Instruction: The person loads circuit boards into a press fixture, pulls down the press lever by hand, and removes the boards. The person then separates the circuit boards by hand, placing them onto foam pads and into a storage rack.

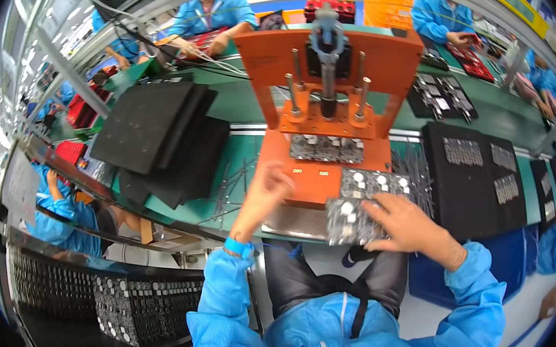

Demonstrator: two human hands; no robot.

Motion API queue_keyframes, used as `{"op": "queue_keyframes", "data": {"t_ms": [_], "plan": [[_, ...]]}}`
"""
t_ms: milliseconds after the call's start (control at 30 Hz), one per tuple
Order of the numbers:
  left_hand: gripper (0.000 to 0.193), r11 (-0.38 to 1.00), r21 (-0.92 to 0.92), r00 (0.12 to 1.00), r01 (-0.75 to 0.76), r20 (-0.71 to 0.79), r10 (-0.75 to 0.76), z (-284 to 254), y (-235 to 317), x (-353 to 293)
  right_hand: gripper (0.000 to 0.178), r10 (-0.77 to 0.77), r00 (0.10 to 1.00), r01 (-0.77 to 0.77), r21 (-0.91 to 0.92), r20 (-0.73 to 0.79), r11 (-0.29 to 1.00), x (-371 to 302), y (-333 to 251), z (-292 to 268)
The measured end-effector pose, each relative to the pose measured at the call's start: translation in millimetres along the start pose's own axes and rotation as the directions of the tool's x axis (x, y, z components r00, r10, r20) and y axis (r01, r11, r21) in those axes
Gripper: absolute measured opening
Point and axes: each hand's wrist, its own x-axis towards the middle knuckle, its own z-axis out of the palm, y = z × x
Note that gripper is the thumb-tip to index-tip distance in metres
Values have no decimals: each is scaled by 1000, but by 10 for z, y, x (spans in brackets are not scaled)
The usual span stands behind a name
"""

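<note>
My right hand grips a populated circuit board by its right side, at the front edge of the bench. Just behind that board, another circuit board panel lies by the front right corner of an orange press fixture. A further circuit board panel sits on the fixture's base under the press head. My left hand, with a blue wrist band, hovers by the front left of the base. Motion blur smears its fingers, so whether they hold anything is unclear.
Black foam sheets are stacked to the left. Loose thin dark strips lie beside them. On the right, a black foam pad carries several boards. A rack of boards stands lower left. Co-workers in blue sit across the bench.
</note>
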Motion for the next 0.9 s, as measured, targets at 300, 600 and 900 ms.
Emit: {"op": "queue_keyframes", "data": {"t_ms": [300,600,900], "plan": [[36,927,-109,933,359,60,-354,177,4,707,86,535,781,11,849,323,-528,-705,67,2],[40,886,-424,952,188,-142,-270,357,-110,63,76,716,677,-37,980,169,-196,-784,272,14],[48,885,-463,797,50,-515,-315,473,-535,-1581,62,-49,998,54,-226,27,973,575,339,359]]}}
